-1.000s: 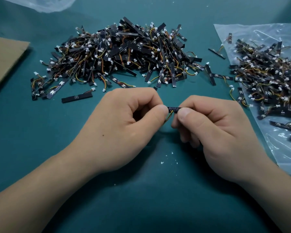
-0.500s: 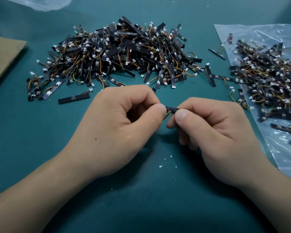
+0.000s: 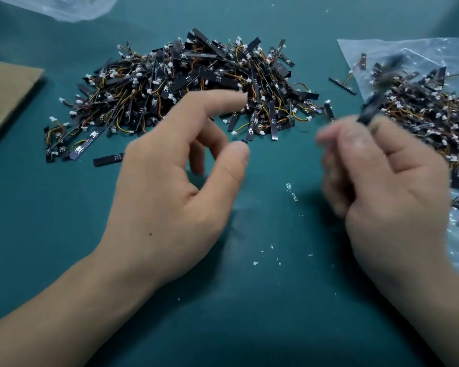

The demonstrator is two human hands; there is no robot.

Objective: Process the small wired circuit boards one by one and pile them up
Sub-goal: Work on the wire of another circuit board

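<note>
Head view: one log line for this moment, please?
left hand open | right hand pinching circuit board, blurred | beside right pile

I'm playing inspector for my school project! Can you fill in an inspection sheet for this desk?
Surface: teal mat, dotted with white crumbs.
Job's things: big heap of wired circuit boards in the middle; second heap on a clear plastic bag at right.
Clutter: brown cardboard at left; crumpled plastic top left.
Grips: left hand, fingers spread, holding nothing; right hand, blurred, seems to pinch one dark board.
Cables: short orange and yellow wires with white plugs on the boards.
Surroundings: nothing seen.
</note>
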